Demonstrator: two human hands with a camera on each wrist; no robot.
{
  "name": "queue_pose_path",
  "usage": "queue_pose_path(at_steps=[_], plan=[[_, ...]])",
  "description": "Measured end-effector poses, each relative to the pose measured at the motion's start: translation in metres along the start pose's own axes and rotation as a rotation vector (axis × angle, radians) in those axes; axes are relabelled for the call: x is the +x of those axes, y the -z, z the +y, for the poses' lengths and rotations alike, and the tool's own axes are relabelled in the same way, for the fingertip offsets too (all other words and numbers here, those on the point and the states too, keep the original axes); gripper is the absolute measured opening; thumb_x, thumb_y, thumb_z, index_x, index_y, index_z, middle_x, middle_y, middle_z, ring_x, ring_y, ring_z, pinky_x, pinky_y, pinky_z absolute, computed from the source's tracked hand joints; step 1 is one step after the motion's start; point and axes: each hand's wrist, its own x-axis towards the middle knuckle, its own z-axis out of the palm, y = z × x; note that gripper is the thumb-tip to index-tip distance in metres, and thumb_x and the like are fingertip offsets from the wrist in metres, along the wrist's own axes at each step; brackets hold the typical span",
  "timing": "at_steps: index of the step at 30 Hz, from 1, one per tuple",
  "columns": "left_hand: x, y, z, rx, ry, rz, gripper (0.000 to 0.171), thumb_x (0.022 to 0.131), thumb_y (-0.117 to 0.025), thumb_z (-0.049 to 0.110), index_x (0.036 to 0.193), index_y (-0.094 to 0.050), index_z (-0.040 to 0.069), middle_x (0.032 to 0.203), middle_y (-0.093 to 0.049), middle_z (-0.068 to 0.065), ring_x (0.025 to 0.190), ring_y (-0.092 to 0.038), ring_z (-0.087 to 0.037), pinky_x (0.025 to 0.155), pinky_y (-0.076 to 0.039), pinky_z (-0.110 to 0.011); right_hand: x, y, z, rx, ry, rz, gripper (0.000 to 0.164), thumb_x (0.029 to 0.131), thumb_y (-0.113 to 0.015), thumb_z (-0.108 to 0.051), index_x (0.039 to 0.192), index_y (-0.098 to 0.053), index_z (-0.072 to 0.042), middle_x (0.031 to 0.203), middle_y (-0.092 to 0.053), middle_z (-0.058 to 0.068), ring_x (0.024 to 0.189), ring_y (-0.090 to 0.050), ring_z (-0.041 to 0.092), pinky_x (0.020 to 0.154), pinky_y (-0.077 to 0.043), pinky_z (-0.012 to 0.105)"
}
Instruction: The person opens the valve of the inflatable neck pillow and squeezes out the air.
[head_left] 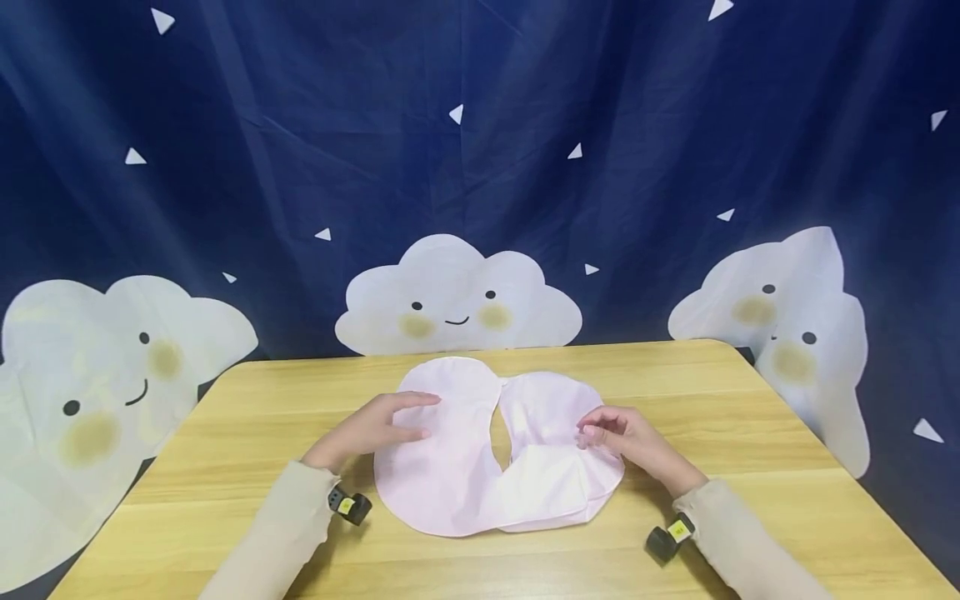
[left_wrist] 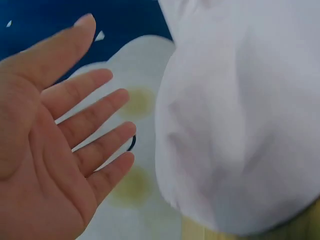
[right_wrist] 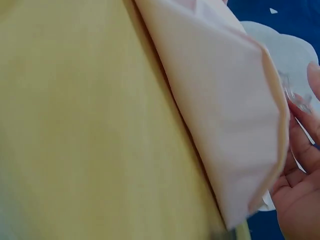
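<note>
A pale pink, flat neck pillow (head_left: 442, 467) lies on the table with a slit-like gap in its middle. Part of its right lobe is folded over. My left hand (head_left: 371, 429) is over its left edge, fingers extended and holding nothing; the left wrist view shows this hand (left_wrist: 70, 135) palm-on, beside the pillow's pale fabric (left_wrist: 215, 130). At the right lobe, the fingers of my right hand (head_left: 618, 433) curl around a small clear plastic valve (right_wrist: 295, 95). The pillow's rim (right_wrist: 275, 95) stands up beside the right hand (right_wrist: 302, 180) in the right wrist view.
The pillow lies on a light wooden table (head_left: 262, 417) with rounded far corners. Behind it hangs a dark blue curtain (head_left: 525, 183) printed with white smiling clouds (head_left: 457, 292) and small triangles. Each wrist wears a small black camera (head_left: 660, 543).
</note>
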Motion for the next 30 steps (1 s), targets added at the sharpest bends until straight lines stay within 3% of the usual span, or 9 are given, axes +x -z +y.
queue_pose_path(at_steps=[6,12,17,20,26,30], plan=[[-0.004,0.009,-0.015,0.0,0.121,0.152,0.044,0.088,-0.067,0.022,0.126,-0.059,0.003,0.129,-0.057,-0.017,0.126,-0.045,-0.038,0.104,-0.032,-0.057,0.009,0.017,0.001,-0.062,-0.041,0.132,0.021,0.093,-0.059,-0.011,0.098,-0.066,0.008,0.097,-0.067,0.017,0.087,-0.06,0.004,0.08,-0.047,0.017],[-0.003,0.014,-0.039,0.008,0.221,0.239,0.044,0.09,-0.065,0.019,0.127,-0.056,-0.002,0.131,-0.056,-0.018,0.123,-0.048,-0.039,0.103,-0.035,-0.055,0.021,0.035,0.008,-0.124,-0.173,0.278,0.028,0.092,-0.061,-0.019,0.099,-0.066,0.008,0.099,-0.068,0.016,0.086,-0.057,0.0,0.078,-0.046,0.018],[-0.003,0.017,-0.06,-0.045,0.332,0.303,0.044,0.091,-0.062,0.016,0.128,-0.053,-0.006,0.127,-0.057,-0.021,0.118,-0.053,-0.038,0.099,-0.042,-0.048,0.027,0.039,0.015,-0.084,-0.299,0.25,0.036,0.092,-0.062,-0.021,0.108,-0.062,0.012,0.1,-0.068,0.015,0.084,-0.059,0.007,0.076,-0.05,0.025],[-0.001,0.016,-0.069,-0.116,0.389,0.341,0.043,0.091,-0.062,0.016,0.127,-0.054,-0.006,0.123,-0.06,-0.021,0.114,-0.056,-0.034,0.094,-0.047,-0.042,0.029,0.04,0.019,-0.06,-0.352,0.229,0.04,0.091,-0.063,-0.02,0.112,-0.06,0.014,0.097,-0.07,0.012,0.081,-0.061,0.007,0.073,-0.052,0.023],[0.005,0.012,-0.076,-0.259,0.498,0.384,0.036,0.089,-0.064,0.015,0.117,-0.061,-0.007,0.106,-0.068,-0.017,0.088,-0.066,-0.017,0.074,-0.054,-0.029,0.03,0.042,0.023,-0.049,-0.421,0.23,0.04,0.087,-0.068,-0.02,0.105,-0.063,0.015,0.079,-0.069,0.003,0.068,-0.061,0.008,0.063,-0.051,0.021],[0.006,0.008,-0.079,-0.319,0.562,0.386,0.032,0.088,-0.066,0.016,0.109,-0.066,-0.007,0.092,-0.071,-0.01,0.075,-0.064,-0.01,0.07,-0.054,-0.027,0.032,0.039,0.021,0.005,-0.466,0.195,0.039,0.088,-0.067,-0.018,0.104,-0.062,0.017,0.074,-0.069,0.001,0.067,-0.064,0.009,0.063,-0.055,0.023]])
